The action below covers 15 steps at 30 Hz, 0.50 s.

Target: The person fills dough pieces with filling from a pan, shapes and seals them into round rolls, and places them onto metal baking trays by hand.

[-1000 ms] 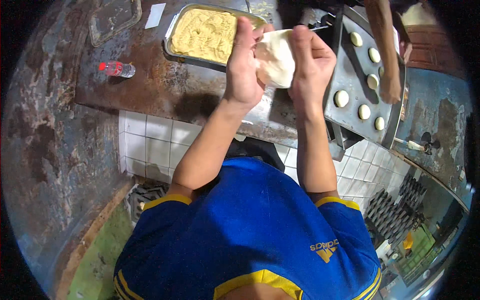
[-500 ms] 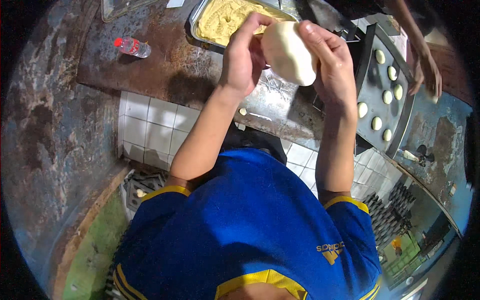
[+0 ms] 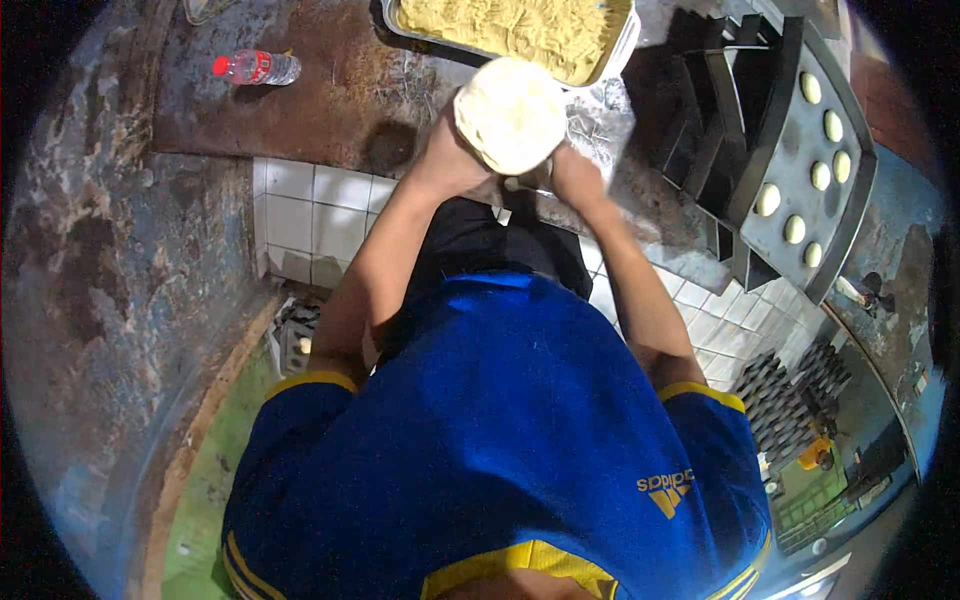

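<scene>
Worn, brown-stained bench [image 3: 330, 115] fronts white square wall tiles [image 3: 340, 206]. Both bare hands are over its near edge. Left hand [image 3: 450, 158] is clamped on the lower left side of a pale, round, flattened dough piece [image 3: 510, 115]; its fingers are largely hidden behind the dough. Right hand [image 3: 580, 182] is curled at the dough's lower right edge; whether it grips the dough cannot be told. The dough is raised near a rectangular metal pan [image 3: 628, 45] filled with yellow paste [image 3: 520, 30]. To the right, a grey metal baking tray [image 3: 797, 150] bears seven small pale dough rounds, well apart from the hands. At left lies a clear, red-capped plastic bottle [image 3: 258, 68].
</scene>
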Each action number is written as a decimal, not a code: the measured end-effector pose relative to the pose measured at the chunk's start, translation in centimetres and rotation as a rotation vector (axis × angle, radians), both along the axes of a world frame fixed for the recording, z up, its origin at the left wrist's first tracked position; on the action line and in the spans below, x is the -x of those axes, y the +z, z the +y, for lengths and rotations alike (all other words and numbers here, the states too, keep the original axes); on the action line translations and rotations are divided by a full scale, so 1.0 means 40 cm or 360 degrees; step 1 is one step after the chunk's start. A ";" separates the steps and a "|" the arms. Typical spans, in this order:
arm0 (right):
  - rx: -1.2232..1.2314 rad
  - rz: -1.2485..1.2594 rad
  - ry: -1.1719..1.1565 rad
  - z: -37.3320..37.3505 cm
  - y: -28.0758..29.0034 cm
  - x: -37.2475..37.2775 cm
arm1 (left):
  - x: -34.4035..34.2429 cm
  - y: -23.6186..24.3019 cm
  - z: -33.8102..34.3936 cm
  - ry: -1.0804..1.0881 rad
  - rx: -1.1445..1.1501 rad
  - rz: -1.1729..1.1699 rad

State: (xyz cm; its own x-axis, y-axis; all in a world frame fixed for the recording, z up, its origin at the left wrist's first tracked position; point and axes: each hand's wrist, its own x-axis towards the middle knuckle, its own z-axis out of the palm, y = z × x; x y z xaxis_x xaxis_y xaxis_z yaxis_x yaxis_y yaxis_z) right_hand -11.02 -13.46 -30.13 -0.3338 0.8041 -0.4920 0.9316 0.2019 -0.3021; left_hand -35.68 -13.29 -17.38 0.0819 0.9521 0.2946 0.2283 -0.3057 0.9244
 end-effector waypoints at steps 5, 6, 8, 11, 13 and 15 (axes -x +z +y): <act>-0.0194 0.0088 0.0611 -0.149 -0.100 -0.050 | 0.100 0.023 -0.013 0.0347 0.1230 -0.0735; -0.0287 0.0271 0.0660 -0.131 -0.087 -0.060 | 0.122 0.020 -0.015 0.0365 0.1247 -0.0595; -0.0381 0.0446 0.0701 -0.070 -0.059 -0.082 | 0.162 0.008 -0.011 0.0333 0.0912 -0.0002; -0.0336 0.0606 0.0146 0.105 -0.011 -0.104 | 0.166 0.019 0.007 0.0243 0.0610 0.0412; -0.0483 0.0394 0.0023 0.223 0.059 -0.085 | 0.168 0.018 0.007 0.0232 0.0675 0.0392; -0.0642 0.0322 0.0038 0.301 0.092 -0.075 | 0.160 0.001 -0.001 0.0443 0.0791 0.0281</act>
State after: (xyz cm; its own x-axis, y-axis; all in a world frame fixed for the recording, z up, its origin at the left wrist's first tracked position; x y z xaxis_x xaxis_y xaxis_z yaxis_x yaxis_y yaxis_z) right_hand -8.00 -1.42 -26.43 -0.4117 0.9091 -0.0637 0.8557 0.3616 -0.3701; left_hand -42.06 -13.31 -17.34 -0.1833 0.9651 -0.1871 0.4008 0.2471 0.8822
